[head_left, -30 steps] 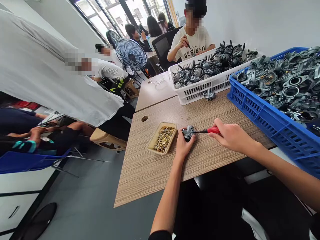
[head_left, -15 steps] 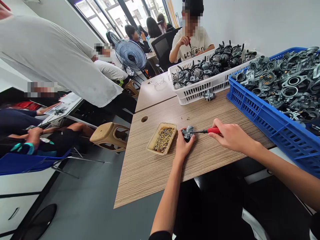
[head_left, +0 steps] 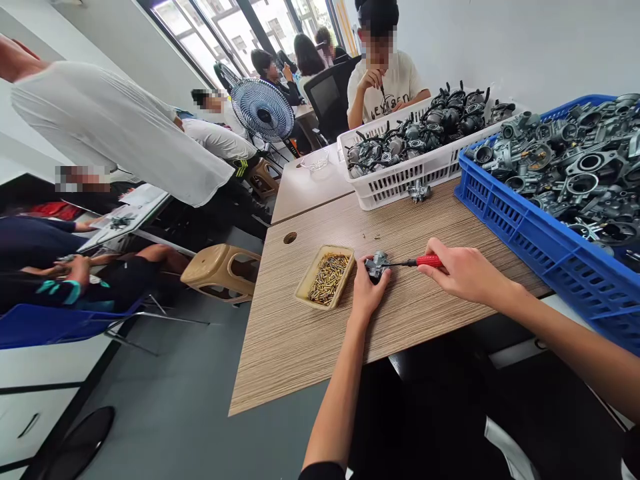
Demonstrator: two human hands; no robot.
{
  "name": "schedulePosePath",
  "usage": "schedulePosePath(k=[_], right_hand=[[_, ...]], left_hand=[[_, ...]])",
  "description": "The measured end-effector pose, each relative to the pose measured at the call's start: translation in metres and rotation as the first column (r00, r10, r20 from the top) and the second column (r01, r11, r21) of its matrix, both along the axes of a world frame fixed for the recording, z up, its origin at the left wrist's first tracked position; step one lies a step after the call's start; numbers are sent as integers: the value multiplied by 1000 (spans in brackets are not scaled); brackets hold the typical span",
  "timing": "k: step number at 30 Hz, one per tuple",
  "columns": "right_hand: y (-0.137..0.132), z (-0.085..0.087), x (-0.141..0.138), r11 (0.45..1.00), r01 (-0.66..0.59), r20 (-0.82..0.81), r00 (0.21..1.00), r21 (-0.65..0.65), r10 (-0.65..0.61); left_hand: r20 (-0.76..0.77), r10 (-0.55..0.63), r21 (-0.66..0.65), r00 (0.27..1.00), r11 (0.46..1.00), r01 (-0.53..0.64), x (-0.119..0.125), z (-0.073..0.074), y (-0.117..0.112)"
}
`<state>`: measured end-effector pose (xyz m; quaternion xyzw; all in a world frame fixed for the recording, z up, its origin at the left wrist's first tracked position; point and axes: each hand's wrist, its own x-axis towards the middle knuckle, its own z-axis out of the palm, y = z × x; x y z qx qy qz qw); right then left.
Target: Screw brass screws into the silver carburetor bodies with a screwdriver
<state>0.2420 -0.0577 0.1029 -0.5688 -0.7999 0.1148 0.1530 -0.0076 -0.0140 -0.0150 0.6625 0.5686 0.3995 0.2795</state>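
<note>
A small grey metal carburetor [head_left: 379, 261] is gripped between the thumb and fingers of my left hand [head_left: 367, 290], just above the wooden table. My right hand [head_left: 457, 270] is closed around the red handle of a screwdriver [head_left: 429, 261]. Its dark shaft points left, and the tip meets the carburetor's right side; the exact contact point is too small to make out. Left of my left hand stands a shallow cream tub [head_left: 300, 293] holding many small brass-coloured parts [head_left: 327, 280]. Two tiny brass pieces [head_left: 377, 237] lie on the table beyond the carburetor.
A white crate [head_left: 373, 197] of carburetors with black hoses stands at the back, a single carburetor [head_left: 419, 191] beside it. At right is a blue crate [head_left: 530, 233] heaped with carburetor bodies. A co-worker [head_left: 387, 83] sits opposite. Left are a stool [head_left: 210, 267] and a fan [head_left: 263, 110].
Both my hands keep their hold on the carburetor and screwdriver with hardly any movement. The standing person in white at left has shifted slightly, and the co-worker opposite has moved a little.
</note>
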Motion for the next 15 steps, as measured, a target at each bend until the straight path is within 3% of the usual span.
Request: schedulePosePath(k=[4, 15], right_hand=[[4, 1, 8, 998, 8, -37, 999, 54, -6], [15, 1, 25, 973, 174, -17, 985, 155, -173]], left_hand=[[15, -21, 10, 1000, 1000, 21, -1, -5, 1], [-22, -48, 13, 999, 999, 48, 0, -8, 3]])
